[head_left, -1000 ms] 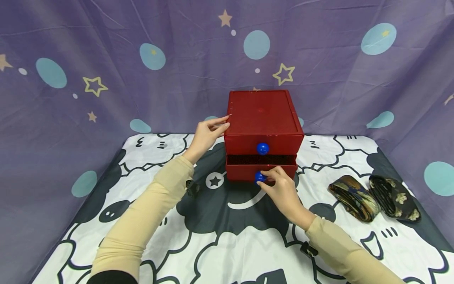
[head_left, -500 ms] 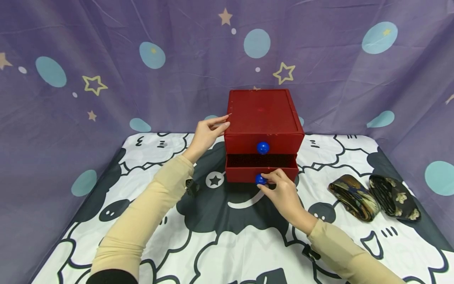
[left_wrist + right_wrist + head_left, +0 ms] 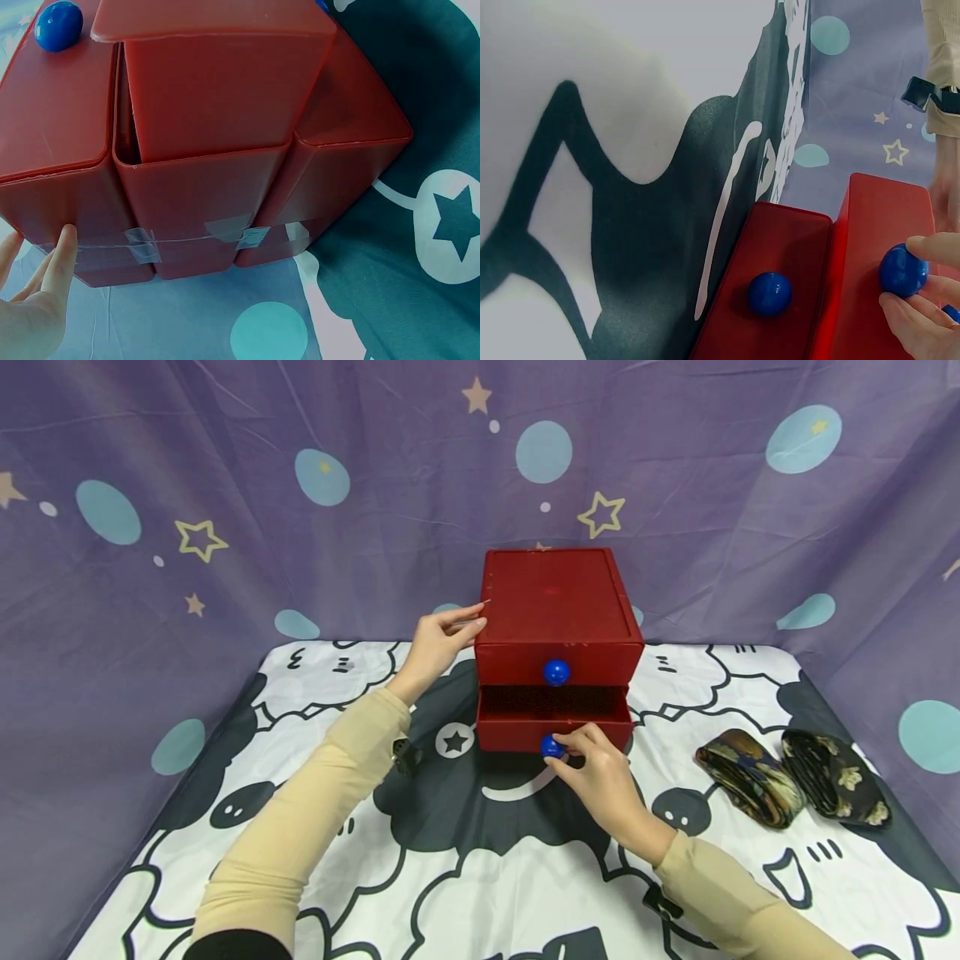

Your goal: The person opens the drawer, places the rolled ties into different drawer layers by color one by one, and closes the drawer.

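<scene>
A red drawer cabinet [image 3: 555, 597] with blue round knobs stands at the back middle. Its middle drawer [image 3: 517, 737] is pulled partway out, and the dark inside shows from above. The right hand [image 3: 603, 777] pinches that drawer's blue knob [image 3: 904, 270] between thumb and fingers. The left hand [image 3: 435, 647] rests against the cabinet's upper left side with fairly straight fingers, whose fingertips [image 3: 67, 238] touch the red wall in the left wrist view. The top drawer's knob [image 3: 557, 672] sits above the opening. In the right wrist view, the bottom drawer's knob [image 3: 769, 294] shows on a shut drawer.
Two folded dark patterned cloths lie to the right: a multicoloured one [image 3: 750, 778] and a black floral one [image 3: 834, 778]. The table wears a black-and-white cartoon cloth [image 3: 480, 902]. A purple curtain [image 3: 405, 460] with stars hangs close behind the cabinet.
The right hand has drawn the middle drawer a little further out toward the person, widening the opening. The left hand has stayed against the cabinet's side.
</scene>
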Action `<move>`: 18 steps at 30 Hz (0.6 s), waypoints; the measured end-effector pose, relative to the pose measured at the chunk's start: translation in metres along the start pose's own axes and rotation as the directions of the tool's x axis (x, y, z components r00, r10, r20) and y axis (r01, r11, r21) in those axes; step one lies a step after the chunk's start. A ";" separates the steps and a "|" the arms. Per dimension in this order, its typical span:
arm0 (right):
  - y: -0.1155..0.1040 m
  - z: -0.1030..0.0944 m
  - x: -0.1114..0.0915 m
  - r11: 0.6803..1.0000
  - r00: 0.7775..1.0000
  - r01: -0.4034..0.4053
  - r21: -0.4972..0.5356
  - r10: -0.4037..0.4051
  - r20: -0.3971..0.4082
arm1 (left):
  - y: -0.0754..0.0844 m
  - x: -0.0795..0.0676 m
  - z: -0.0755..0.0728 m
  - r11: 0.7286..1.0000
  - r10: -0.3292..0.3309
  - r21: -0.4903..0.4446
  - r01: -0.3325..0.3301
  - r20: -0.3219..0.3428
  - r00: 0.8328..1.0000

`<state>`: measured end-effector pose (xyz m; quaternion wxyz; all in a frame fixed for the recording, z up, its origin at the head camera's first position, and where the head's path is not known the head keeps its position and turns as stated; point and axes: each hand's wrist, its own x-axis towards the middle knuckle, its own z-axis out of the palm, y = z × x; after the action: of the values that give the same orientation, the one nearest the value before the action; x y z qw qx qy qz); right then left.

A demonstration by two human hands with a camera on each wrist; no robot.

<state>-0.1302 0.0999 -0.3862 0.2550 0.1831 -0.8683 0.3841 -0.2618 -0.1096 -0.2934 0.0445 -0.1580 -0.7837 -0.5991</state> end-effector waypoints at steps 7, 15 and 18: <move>-0.001 -0.002 -0.005 0.999 0.999 0.042 -0.031 -0.042 -0.016 | 0.000 0.000 -0.001 1.000 -0.011 -0.006 0.011 0.014 1.000; -0.003 -0.003 -0.008 0.995 0.996 0.085 -0.043 -0.086 -0.030 | 0.002 -0.001 -0.001 0.999 -0.020 -0.035 0.021 0.021 1.000; -0.002 -0.003 -0.010 0.994 0.994 0.102 -0.045 -0.104 -0.036 | 0.001 0.000 -0.001 0.999 -0.019 -0.028 0.020 0.018 1.000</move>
<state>-0.1203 0.1018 -0.3887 0.2948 0.2147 -0.8607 0.3553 -0.2613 -0.1106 -0.2922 0.0295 -0.1562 -0.7771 -0.6089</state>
